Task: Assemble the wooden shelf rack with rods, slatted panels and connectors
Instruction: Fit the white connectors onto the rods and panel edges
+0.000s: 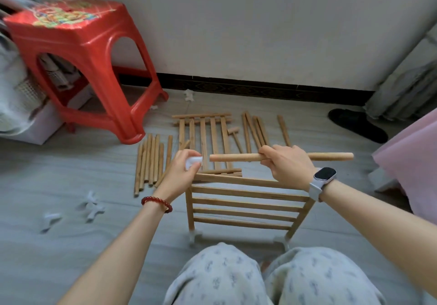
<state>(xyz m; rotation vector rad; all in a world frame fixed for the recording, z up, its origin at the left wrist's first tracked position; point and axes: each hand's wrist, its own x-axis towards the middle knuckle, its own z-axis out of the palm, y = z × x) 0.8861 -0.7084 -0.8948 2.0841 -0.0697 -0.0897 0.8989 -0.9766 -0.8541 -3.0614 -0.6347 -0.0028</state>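
My right hand (287,165) grips a long wooden rod (234,157) near its middle and holds it level above the floor. My left hand (183,168) pinches a white plastic connector (194,161) just off the rod's left end, with a small gap between them. Below my hands a slatted panel (246,206) stands raised on short legs with white connectors (194,236) at the feet. A second slatted panel (204,137) lies flat on the floor beyond. Several short rods (151,163) lie to its left, and several more rods (256,131) to its right.
Loose white connectors (91,206) lie on the grey floor at left, with one more (189,94) by the wall. A small wooden mallet (235,135) lies among the parts. A red plastic stool (82,61) stands at back left, a black slipper (357,125) at right. My knees (267,278) are in front.
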